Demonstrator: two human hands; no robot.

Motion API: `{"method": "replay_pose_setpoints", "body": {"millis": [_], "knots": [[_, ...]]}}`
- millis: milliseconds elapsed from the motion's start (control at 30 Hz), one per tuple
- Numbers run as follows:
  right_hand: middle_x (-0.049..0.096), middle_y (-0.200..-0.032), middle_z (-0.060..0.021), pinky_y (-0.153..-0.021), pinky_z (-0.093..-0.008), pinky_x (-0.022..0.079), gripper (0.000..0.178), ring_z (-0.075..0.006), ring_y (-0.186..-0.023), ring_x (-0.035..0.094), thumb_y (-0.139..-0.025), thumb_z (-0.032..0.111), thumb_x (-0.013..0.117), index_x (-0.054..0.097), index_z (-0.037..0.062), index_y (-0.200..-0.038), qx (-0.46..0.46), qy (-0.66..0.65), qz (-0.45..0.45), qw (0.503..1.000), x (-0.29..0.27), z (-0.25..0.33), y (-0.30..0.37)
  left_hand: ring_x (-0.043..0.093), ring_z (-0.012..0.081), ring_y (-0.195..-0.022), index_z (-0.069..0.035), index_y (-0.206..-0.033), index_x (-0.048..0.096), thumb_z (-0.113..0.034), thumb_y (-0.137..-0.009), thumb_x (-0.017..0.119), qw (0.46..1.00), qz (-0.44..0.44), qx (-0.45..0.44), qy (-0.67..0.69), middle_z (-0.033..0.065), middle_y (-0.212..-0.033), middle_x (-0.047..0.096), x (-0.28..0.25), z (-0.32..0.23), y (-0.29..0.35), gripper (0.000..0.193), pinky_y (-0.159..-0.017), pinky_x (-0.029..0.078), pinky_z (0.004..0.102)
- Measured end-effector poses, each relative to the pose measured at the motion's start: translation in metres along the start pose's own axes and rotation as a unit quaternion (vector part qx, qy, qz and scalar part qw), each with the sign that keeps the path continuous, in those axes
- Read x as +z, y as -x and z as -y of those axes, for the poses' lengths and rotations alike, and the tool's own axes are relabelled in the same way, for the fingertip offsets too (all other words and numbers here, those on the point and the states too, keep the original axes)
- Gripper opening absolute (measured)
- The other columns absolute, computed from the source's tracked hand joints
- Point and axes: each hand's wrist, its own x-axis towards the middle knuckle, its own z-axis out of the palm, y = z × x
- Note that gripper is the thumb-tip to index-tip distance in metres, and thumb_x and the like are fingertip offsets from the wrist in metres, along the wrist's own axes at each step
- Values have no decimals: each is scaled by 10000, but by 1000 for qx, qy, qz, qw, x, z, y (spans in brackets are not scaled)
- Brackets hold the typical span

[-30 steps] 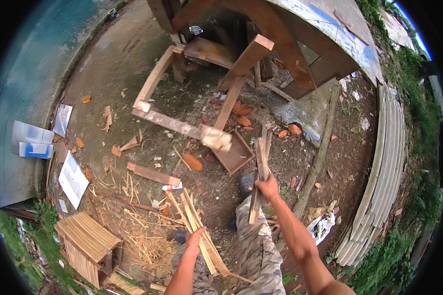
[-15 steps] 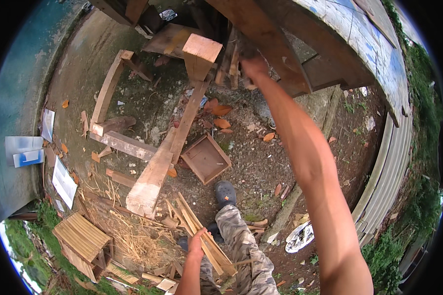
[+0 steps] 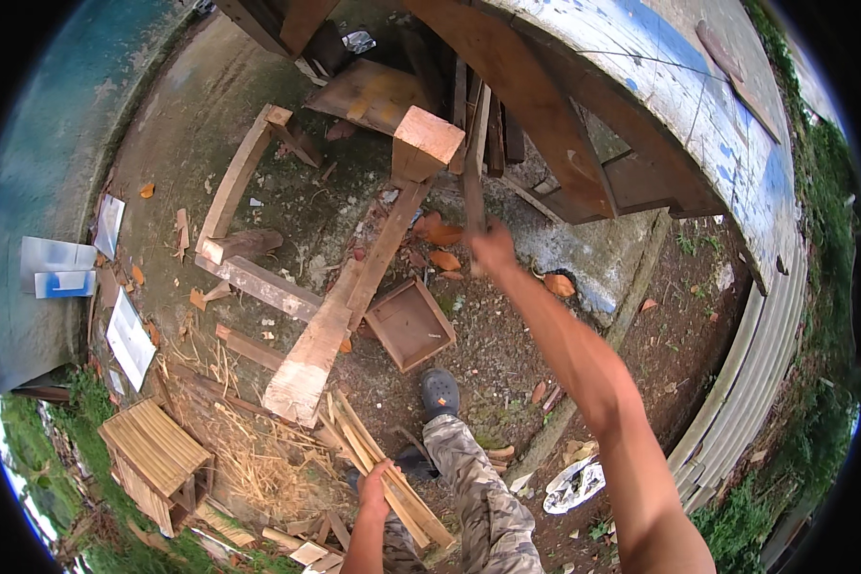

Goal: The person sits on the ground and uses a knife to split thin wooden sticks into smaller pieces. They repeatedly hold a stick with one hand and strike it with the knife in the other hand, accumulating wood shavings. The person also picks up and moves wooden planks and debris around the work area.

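My right hand (image 3: 493, 247) is stretched far forward and closed around a thin wooden slat (image 3: 474, 143), which stands nearly upright against the stacked timber under a wooden structure. Low down by my leg, my left hand (image 3: 373, 480) grips a bundle of thin wooden slats (image 3: 392, 478) that slants across the ground. A thick beam with a square end (image 3: 423, 142) leans just left of the raised slat. A shallow square wooden box (image 3: 409, 323) lies on the dirt between my two hands.
A long pale plank (image 3: 311, 354) and other beams (image 3: 234, 187) lie crossed on the ground at left. A small slatted wooden hut (image 3: 153, 454) stands at lower left among straw. Corrugated metal sheeting (image 3: 756, 373) runs along the right. A white plastic bag (image 3: 574, 483) lies near my shoe (image 3: 440, 392).
My right hand has carried the thin slat from beside my leg up and forward to the stacked timber. The left hand has kept hold of the slat bundle.
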Motion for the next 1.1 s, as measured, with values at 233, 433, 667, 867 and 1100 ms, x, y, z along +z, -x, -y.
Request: {"method": "replay_pose_setpoints", "body": {"millis": [233,433,667,867,1100], "knots": [[649,-1186,-237,-953,-436,455,618,-370,-1139,611,-828,363,694,555,-4,-1305,-177,-98,-156,967,-9,69,-102,667,259,-748,-11,-1040,563,-74,-830,727,1000,-16,12,23,110,-860,618,6,4,5,274,-629,561,411],[604,-885,-42,-639,-328,534,340,-150,-740,590,-982,337,573,584,28,-1124,31,-84,13,996,34,-60,73,692,279,-815,40,-1072,575,-66,-828,738,998,29,19,60,133,-929,641,29,1,17,312,-669,587,417],[460,-1437,-210,-1080,-393,396,863,-302,-1335,448,-932,675,478,360,23,-1484,235,-25,419,877,77,-146,322,676,184,-840,11,-1122,609,-106,-847,743,992,115,60,5,85,-966,679,43,-4,24,327,-714,553,326],[494,-1419,-205,-1074,-356,388,759,-256,-1295,487,-946,494,617,352,38,-1493,236,-145,339,899,94,-145,360,642,156,-881,10,-1190,567,-115,-858,743,986,111,118,-28,84,-1028,662,44,-10,31,396,-744,526,310],[540,-1366,-218,-1057,-373,416,748,-270,-1259,525,-922,439,674,385,29,-1477,269,-25,372,888,75,-141,361,671,215,-808,-26,-1134,582,-136,-836,736,996,86,28,-12,110,-974,657,27,-5,32,352,-691,564,342]]}}
